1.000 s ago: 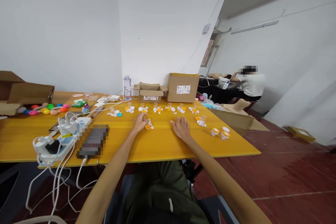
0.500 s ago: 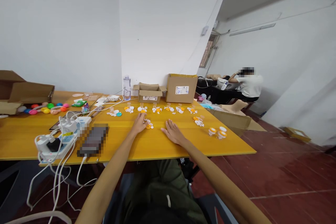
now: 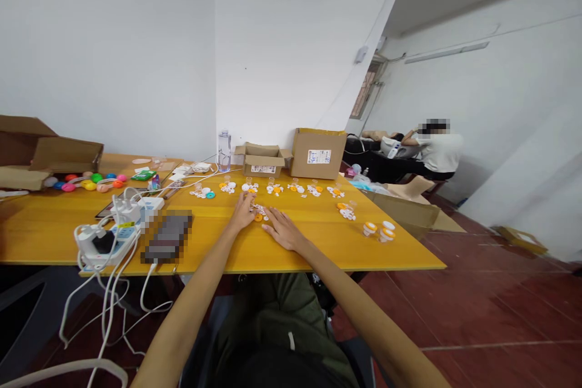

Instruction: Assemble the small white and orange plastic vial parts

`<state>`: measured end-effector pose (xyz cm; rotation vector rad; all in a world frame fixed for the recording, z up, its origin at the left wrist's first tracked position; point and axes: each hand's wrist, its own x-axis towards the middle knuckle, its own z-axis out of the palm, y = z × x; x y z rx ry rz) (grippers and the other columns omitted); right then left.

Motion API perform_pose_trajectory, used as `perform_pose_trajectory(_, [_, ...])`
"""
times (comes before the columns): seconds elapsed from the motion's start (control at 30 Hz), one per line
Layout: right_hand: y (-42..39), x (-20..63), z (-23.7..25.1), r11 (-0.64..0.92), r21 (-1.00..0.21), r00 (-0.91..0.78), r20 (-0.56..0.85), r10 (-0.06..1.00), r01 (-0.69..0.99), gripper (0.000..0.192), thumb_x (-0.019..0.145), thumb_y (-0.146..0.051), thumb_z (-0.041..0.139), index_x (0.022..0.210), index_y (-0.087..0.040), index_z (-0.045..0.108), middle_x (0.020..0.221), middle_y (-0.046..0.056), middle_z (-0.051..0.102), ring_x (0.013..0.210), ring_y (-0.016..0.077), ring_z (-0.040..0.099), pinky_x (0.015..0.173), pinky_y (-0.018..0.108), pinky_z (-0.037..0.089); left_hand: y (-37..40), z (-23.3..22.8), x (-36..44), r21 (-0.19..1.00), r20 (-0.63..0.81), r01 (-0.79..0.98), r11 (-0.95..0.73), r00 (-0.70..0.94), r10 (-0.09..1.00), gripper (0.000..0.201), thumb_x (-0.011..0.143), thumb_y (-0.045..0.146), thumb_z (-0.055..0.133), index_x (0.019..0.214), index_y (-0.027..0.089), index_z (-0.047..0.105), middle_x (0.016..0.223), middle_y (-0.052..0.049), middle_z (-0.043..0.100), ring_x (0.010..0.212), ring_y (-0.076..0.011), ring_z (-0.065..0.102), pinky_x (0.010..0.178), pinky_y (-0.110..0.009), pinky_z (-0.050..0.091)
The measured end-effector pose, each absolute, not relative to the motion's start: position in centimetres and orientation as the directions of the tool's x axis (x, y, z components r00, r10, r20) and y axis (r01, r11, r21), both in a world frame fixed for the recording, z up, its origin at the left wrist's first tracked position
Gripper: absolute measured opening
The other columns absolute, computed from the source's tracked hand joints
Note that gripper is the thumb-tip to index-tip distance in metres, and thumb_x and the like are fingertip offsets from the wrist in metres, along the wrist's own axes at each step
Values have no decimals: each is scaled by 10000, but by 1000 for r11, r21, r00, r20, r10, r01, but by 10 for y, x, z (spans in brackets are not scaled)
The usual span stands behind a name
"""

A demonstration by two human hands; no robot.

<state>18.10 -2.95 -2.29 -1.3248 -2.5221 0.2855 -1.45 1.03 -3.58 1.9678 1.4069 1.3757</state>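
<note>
A pile of small white and orange plastic parts [image 3: 259, 216] lies on the table between my two hands. My left hand [image 3: 242, 213] rests at the pile's left edge, its fingers reaching forward and apart from the thumb. On the other side my right hand [image 3: 284, 230] lies low over the tabletop, fingers stretched out, fingertips close to the parts. Nothing shows gripped in either hand. Similar clusters, such as one with a teal disc [image 3: 210, 194] and one with an orange ring [image 3: 341, 207], spread beyond my hands. Orange-rimmed clear cups [image 3: 370, 229] stand at the right.
An open small carton [image 3: 264, 159] and a larger box [image 3: 317, 154] stand at the back, beside a water bottle [image 3: 224, 151]. A power strip [image 3: 116, 245] with cables and a dark phone [image 3: 168, 237] lie left. A person [image 3: 440, 148] sits far right.
My right hand has moved left, close to the pile. My left hand stays beside the parts. The view has shifted slightly left.
</note>
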Motion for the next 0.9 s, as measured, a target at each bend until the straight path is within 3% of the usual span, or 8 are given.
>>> perform_pose_trajectory(0.2, [-32, 179, -15, 552, -300, -532, 153, 833, 778, 589, 990, -545, 357, 1508, -264, 378, 1576, 91, 368, 1477, 241, 296, 1203, 430, 237, 11, -39, -17, 787, 479, 441, -431, 4, 878, 478, 708, 133, 657, 1162, 279, 624, 1258, -57, 514, 1118, -213, 586, 1042, -409, 446])
perform_pose_trajectory(0.4, [-32, 178, -15, 546, -319, -517, 177, 838, 775, 614, 985, -539, 375, 1527, -254, 335, 1575, 92, 368, 1465, 249, 317, 1196, 427, 255, 2, -31, -16, 692, 532, 560, -456, 31, 846, 421, 743, 93, 593, 1126, 266, 624, 1284, -70, 497, 1184, -227, 550, 1061, -426, 432])
perform_pose_trajectory(0.67, [-27, 177, -24, 512, -322, -472, 198, 859, 796, 608, 959, -611, 386, 1455, -267, 458, 1563, 109, 379, 1442, 280, 351, 1182, 440, 256, -10, -22, -10, 518, 557, 717, -466, 130, 820, 212, 787, 102, 545, 861, 232, 695, 1395, -94, 499, 1291, -331, 438, 1057, -518, 398])
perform_pose_trajectory(0.9, [-24, 178, -30, 534, -312, -475, 249, 844, 786, 622, 957, -614, 384, 1486, -287, 409, 1550, 99, 396, 1417, 279, 390, 1165, 431, 299, -2, -30, -7, 474, 544, 750, -462, 163, 823, 310, 787, 125, 565, 957, 309, 748, 1493, -50, 450, 1361, -359, 356, 1083, -571, 304])
